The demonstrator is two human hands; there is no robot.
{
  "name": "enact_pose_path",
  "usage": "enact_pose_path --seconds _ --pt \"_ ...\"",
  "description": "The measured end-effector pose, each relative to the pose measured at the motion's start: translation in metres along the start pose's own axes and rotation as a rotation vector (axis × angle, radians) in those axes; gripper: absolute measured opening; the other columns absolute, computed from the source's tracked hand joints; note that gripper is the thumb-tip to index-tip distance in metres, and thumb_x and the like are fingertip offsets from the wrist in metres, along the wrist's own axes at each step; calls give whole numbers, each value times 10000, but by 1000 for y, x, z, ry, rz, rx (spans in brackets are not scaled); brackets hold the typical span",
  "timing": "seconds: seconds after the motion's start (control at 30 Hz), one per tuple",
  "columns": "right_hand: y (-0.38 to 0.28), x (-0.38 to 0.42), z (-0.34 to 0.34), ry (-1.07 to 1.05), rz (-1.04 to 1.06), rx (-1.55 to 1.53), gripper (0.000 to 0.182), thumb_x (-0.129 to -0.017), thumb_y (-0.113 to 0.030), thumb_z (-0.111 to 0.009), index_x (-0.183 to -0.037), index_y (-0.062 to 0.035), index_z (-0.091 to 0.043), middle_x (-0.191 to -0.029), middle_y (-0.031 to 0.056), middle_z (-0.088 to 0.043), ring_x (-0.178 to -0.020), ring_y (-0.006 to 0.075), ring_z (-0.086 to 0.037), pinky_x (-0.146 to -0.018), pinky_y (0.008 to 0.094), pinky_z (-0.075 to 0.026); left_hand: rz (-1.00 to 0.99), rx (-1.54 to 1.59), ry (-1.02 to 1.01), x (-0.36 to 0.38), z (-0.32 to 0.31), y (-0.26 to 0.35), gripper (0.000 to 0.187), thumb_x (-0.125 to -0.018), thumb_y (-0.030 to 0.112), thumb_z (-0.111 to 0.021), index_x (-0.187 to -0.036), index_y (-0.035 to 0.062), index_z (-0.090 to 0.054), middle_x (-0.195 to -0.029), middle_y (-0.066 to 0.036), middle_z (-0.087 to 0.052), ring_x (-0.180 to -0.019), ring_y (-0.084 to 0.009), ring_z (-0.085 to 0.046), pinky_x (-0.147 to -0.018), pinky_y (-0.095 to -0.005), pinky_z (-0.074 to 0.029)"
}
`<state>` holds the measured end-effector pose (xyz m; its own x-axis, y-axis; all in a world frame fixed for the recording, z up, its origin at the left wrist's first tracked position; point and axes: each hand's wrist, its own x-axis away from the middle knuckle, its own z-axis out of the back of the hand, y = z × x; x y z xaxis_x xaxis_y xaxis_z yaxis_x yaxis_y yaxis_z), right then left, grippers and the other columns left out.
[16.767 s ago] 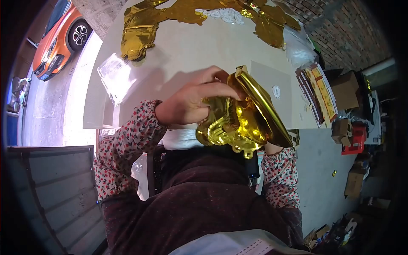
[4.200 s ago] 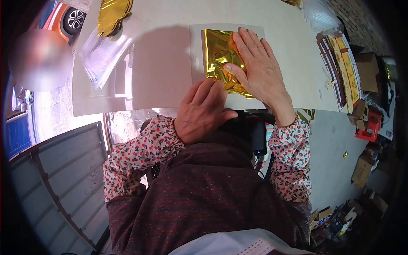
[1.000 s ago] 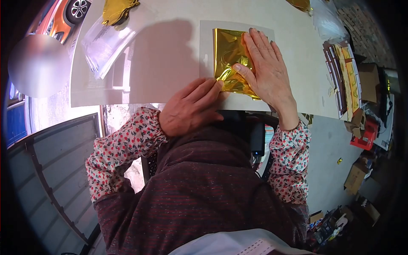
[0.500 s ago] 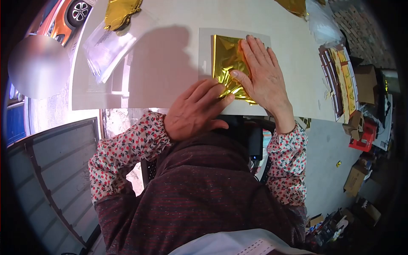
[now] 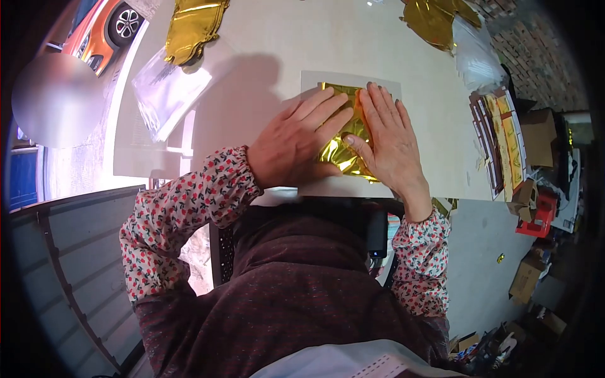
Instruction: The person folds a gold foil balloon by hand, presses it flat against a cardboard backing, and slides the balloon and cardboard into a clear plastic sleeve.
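Note:
A shiny gold foil piece (image 5: 339,156) lies on a thin greyish rectangular sheet (image 5: 311,79) near the table's front edge. My left hand (image 5: 293,138) rests over the foil's left side, its fingers stretched out and pointing up and to the right. Its thumb is blurred. On the foil's right side lies my right hand (image 5: 392,142), flat and open, with the thumb reaching toward the middle of the foil. Neither hand grips anything. Much of the foil is hidden under the two hands, and creases show between them.
Stacked gold foil pieces (image 5: 194,28) lie at the table's upper left above clear plastic bags (image 5: 165,94). More gold foil (image 5: 435,22) and a clear plastic bundle (image 5: 474,53) are at the upper right. Printed card strips (image 5: 501,138) sit along the right edge.
My left hand has moved up from the foil's lower left corner onto its left side, its fingers straightening. My right hand stays on the foil. The whole table appears lower in view.

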<state>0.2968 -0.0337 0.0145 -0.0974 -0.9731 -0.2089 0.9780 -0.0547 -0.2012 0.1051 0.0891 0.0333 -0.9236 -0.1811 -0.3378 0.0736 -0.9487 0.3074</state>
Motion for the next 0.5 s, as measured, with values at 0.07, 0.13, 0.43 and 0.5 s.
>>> enact_pose_path --seconds 0.07,0.13,0.43,0.5 --pt "-2 -1 2 -9 -5 -14 797 -955 -567 -528 -1524 -34 -361 -1588 185 -328 -1488 318 -282 -1214 479 -211 50 -48 -96 0 7 -3 901 -788 513 -743 -1417 -50 -428 -1468 -232 -431 -1422 -382 -345 -1178 -441 -277" --pt "-2 -1 2 -17 -11 -22 802 -952 -568 -532 -1525 -35 -360 -1590 184 -325 -1488 317 -281 -1214 479 -211 61 -62 -132 3 4 -10 1017 -780 574 -732 -1463 -76 -349 -1512 -245 -371 -1444 -396 -311 -1189 -451 -257" --pt "-3 -1 4 -11 -24 -28 806 -934 -560 -565 -1520 -42 -370 -1584 178 -340 -1482 316 -295 -1210 479 -224 89 3 -131 9 9 -14 1077 -768 531 -778 -1531 -18 -252 -1569 -245 -288 -1485 -410 -239 -1211 -477 -223" --pt "-1 0 1 0 -10 -7 804 -935 -564 -562 -1520 -46 -373 -1585 172 -343 -1479 313 -301 -1210 475 -224 81 67 -193 10 18 -20 1070 -764 494 -798 -1536 -5 -251 -1574 -248 -279 -1491 -418 -223 -1210 -489 -223"
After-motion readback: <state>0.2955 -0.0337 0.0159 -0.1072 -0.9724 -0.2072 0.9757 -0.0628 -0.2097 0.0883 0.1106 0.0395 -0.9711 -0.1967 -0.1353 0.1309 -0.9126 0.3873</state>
